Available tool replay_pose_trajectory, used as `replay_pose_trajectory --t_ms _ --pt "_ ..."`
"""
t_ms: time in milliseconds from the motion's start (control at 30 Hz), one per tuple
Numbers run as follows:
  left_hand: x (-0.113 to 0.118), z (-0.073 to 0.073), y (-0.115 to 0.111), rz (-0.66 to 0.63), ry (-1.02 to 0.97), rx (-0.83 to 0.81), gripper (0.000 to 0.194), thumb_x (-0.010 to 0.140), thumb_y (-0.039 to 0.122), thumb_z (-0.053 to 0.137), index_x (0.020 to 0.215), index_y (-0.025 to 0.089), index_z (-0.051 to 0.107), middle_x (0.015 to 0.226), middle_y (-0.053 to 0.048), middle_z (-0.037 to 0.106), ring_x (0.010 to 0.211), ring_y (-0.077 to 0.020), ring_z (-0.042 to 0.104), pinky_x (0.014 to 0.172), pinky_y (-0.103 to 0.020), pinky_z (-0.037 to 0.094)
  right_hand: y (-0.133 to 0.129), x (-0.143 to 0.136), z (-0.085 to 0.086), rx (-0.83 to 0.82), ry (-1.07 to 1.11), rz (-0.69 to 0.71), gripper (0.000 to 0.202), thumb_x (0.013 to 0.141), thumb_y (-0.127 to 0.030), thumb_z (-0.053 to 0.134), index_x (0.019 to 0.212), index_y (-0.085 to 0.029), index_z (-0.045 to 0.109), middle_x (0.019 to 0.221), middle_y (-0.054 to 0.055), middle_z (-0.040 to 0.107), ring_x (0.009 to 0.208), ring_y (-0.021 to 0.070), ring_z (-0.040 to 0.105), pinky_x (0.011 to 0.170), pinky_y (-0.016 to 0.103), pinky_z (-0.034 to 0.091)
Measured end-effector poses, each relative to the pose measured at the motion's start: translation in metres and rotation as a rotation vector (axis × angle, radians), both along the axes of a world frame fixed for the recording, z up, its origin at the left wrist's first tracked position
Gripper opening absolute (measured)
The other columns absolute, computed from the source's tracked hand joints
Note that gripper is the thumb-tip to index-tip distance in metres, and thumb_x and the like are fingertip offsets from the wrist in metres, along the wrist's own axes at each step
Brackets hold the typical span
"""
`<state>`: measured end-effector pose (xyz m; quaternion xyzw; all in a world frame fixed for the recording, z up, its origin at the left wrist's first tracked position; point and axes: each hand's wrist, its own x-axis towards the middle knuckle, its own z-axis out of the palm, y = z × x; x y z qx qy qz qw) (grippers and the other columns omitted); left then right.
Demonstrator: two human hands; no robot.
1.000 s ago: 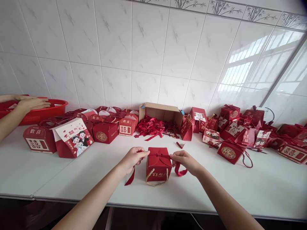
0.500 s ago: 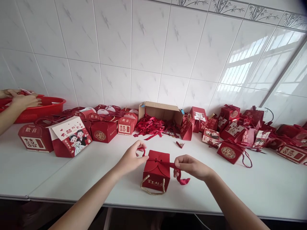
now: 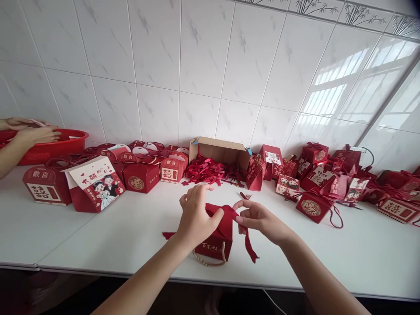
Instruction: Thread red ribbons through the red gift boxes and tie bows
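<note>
A smooth white table (image 3: 131,236) with a seam on its left side runs along a wall of glossy white tiles (image 3: 157,52) with grey veining; a bamboo-patterned border (image 3: 316,6) crosses the upper right, and barred window light reflects below it. Along the back, an open brown cardboard carton (image 3: 220,155) spills a heap of shiny red ribbons (image 3: 205,171), with printed red card boxes (image 3: 142,177) crowded to either side. At far left, another person's hands (image 3: 31,136) are over a red plastic basin (image 3: 70,142).

The left hand (image 3: 199,216) is spread wide over the left part of the lid of a cube-like red card gift box (image 3: 217,245), thumb well apart from the fingers. The right hand (image 3: 259,221) pinches a flat red satin ribbon (image 3: 251,247) between thumb and forefinger, just beside the lid's right edge.

The gift box stands upright near the table's front edge, between both forearms. Its gold-lettered face and twisted gold rope handle (image 3: 206,263) point toward the person; no long axis stands out. The ribbon's tails stick out left and right, the right one hanging obliquely.
</note>
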<state>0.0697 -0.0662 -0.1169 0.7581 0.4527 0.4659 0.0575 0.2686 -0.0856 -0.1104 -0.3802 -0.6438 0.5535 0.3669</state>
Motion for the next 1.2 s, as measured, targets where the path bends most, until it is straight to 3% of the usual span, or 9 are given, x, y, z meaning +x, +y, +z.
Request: replay_pose_trajectory --t_ms 100,267,367,500,633,767,967,1067,1200 --pt "-0.002 0.000 0.000 -0.015 -0.026 -0.068 0.035 0.074 0.027 0.058 0.106 0.024 0.044 0.117 -0.008 0.058 0.114 -0.0287 0.051 0.099 -0.049 0.027 0.002 -0.009 -0.008 0.086 -0.106 -0.060 0.053 0.081 -0.043 0.066 0.127 -0.021 0.052 0.057 -0.007 0.049 0.057 0.0113 0.050 0.058 0.026 0.039" --pt "-0.018 0.009 0.008 -0.280 -0.104 -0.405 0.037 0.069 0.024 0.054 0.105 0.025 0.050 0.121 -0.006 0.057 0.121 -0.0283 0.046 0.103 -0.045 0.030 0.008 -0.031 -0.018 0.275 -0.167 -0.196 0.029 0.083 -0.044 0.060 0.079 -0.016 0.068 0.073 0.002 0.061 0.065 0.0125 0.050 0.064 0.028 0.041" --pt "-0.033 0.005 0.019 -0.315 -0.228 -0.579 0.031 0.068 0.025 0.051 0.099 0.024 0.052 0.116 -0.005 0.057 0.120 -0.0259 0.046 0.098 -0.038 0.036 0.009 -0.036 -0.020 0.375 -0.151 -0.294 0.025 0.083 -0.041 0.060 0.077 -0.018 0.066 0.086 0.005 0.062 0.073 0.0148 0.053 0.070 0.030 0.044" --pt "-0.046 -0.011 0.028 -0.254 -0.187 -0.750 0.025 0.073 0.044 0.059 0.080 0.021 0.051 0.084 -0.001 0.059 0.083 -0.0201 0.057 0.074 -0.031 0.043 0.007 -0.040 -0.021 0.305 -0.056 -0.236 0.024 0.085 -0.042 0.057 0.086 -0.019 0.066 0.089 0.007 0.067 0.077 0.0169 0.058 0.071 0.031 0.046" --pt "-0.052 -0.007 0.026 -0.332 -0.123 -0.925 0.037 0.077 0.055 0.056 0.068 0.019 0.051 0.053 0.006 0.041 0.048 -0.0106 0.036 0.047 -0.023 0.027 0.007 -0.046 -0.023 0.210 0.035 -0.215 0.023 0.085 -0.041 0.056 0.081 -0.019 0.062 0.080 0.005 0.069 0.074 0.0169 0.062 0.070 0.030 0.047" --pt "-0.060 0.020 0.020 -0.400 -0.130 -0.817 0.031 0.077 0.048 0.059 0.067 0.018 0.053 0.055 0.006 0.041 0.052 -0.0096 0.035 0.049 -0.022 0.027 0.010 -0.054 -0.023 0.144 -0.016 -0.388 0.016 0.079 -0.032 0.058 0.074 -0.018 0.063 0.067 0.003 0.068 0.063 0.0158 0.061 0.063 0.028 0.046" --pt "-0.050 0.057 -0.003 -0.298 0.084 -0.534 0.019 0.079 0.041 0.058 0.077 0.021 0.055 0.060 0.006 0.052 0.052 -0.0107 0.040 0.049 -0.022 0.028 0.010 -0.062 -0.019 0.222 -0.248 -0.515 0.007 0.072 -0.021 0.056 0.070 -0.019 0.062 0.065 0.002 0.069 0.063 0.0168 0.062 0.061 0.027 0.045" --pt "-0.030 0.072 -0.004 -0.438 0.020 -0.552 0.020 0.080 0.038 0.059 0.093 0.024 0.055 0.066 0.006 0.058 0.054 -0.0111 0.046 0.052 -0.022 0.034 0.005 -0.062 -0.017 0.292 -0.323 -0.487 0.009 0.072 -0.019 0.054 0.068 -0.019 0.063 0.066 0.001 0.067 0.059 0.0138 0.056 0.055 0.024 0.040" --pt "-0.004 0.079 0.017 -0.735 -0.213 -0.611 0.043 0.079 0.037 0.065 0.118 0.026 0.051 0.097 -0.002 0.066 0.087 -0.0159 0.061 0.076 -0.027 0.046 -0.001 -0.059 -0.016 0.321 -0.289 -0.388 0.014 0.078 -0.024 0.055 0.070 -0.018 0.066 0.064 0.000 0.064 0.054 0.0111 0.049 0.052 0.023 0.036"
